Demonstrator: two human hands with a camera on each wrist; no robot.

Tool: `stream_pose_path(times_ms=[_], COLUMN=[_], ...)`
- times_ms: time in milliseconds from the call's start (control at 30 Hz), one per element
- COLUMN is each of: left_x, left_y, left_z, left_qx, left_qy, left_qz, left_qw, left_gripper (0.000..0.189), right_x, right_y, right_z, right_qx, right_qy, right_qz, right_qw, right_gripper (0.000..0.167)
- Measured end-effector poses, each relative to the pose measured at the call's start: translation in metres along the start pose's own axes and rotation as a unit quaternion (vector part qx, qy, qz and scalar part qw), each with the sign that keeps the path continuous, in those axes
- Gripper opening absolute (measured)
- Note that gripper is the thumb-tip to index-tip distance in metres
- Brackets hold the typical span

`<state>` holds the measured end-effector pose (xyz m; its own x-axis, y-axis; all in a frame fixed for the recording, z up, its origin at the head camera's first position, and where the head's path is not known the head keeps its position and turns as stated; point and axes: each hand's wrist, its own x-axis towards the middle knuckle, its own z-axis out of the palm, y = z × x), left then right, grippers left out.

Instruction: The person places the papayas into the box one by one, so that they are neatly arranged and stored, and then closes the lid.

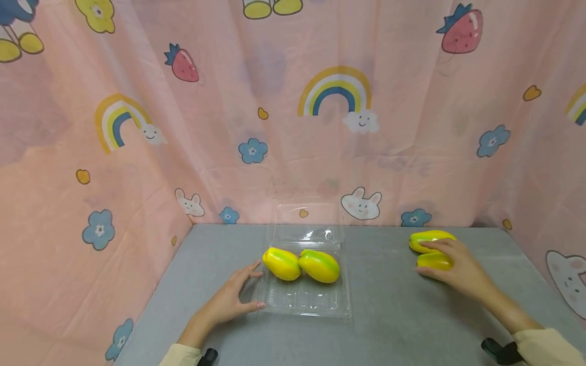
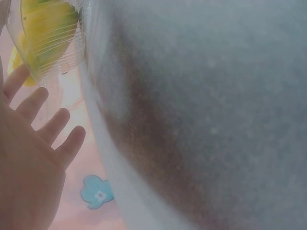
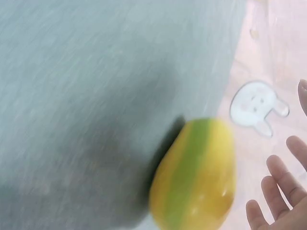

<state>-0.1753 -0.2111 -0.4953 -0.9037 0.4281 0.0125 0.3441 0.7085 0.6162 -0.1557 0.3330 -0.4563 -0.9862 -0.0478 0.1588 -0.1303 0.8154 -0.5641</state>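
Two yellow-green papayas, one on the left [image 1: 282, 264] and one on the right [image 1: 320, 266], lie side by side in the back half of a clear plastic clamshell box [image 1: 304, 310], whose lid stands raised behind. My left hand [image 1: 229, 297] is at the box's left side, fingers spread and thumb by its front corner; whether it touches is hard to tell. Over at the right, my right hand [image 1: 462, 272] reaches over a nearer papaya [image 1: 434, 261], thumb and fingers apart on either side of it. Another papaya [image 1: 426, 239] lies just behind. In the right wrist view a papaya [image 3: 194, 177] shows beside extended fingers.
The grey table [image 1: 380, 300] carries the box and the fruit. A pink patterned curtain [image 1: 293, 168] hangs behind the table's back edge and along both sides. Dark straps are on both wrists near the cream sleeves [image 1: 549, 348].
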Motion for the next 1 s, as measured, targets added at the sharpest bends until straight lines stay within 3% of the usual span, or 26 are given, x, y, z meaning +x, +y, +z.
stream_pose_path(times_ms=[400, 733, 1000], left_x=[-0.001, -0.002, -0.001], left_y=[0.000, -0.001, -0.002], left_z=[0.000, 0.001, 0.000], left_qx=[-0.004, -0.006, -0.016], left_qy=[0.005, 0.002, 0.002], left_qz=[0.016, 0.008, 0.016], left_qw=[0.9999, 0.9999, 0.9997], left_gripper=[0.075, 0.075, 0.080], right_x=[-0.005, -0.009, -0.010], right_y=[0.034, 0.063, 0.073], right_z=[-0.011, -0.014, -0.017], right_qx=[-0.022, -0.028, -0.023], right_qy=[-0.013, -0.038, -0.053], right_qz=[0.019, 0.043, 0.039], right_qw=[0.9995, 0.9980, 0.9976], right_gripper=[0.074, 0.079, 0.076])
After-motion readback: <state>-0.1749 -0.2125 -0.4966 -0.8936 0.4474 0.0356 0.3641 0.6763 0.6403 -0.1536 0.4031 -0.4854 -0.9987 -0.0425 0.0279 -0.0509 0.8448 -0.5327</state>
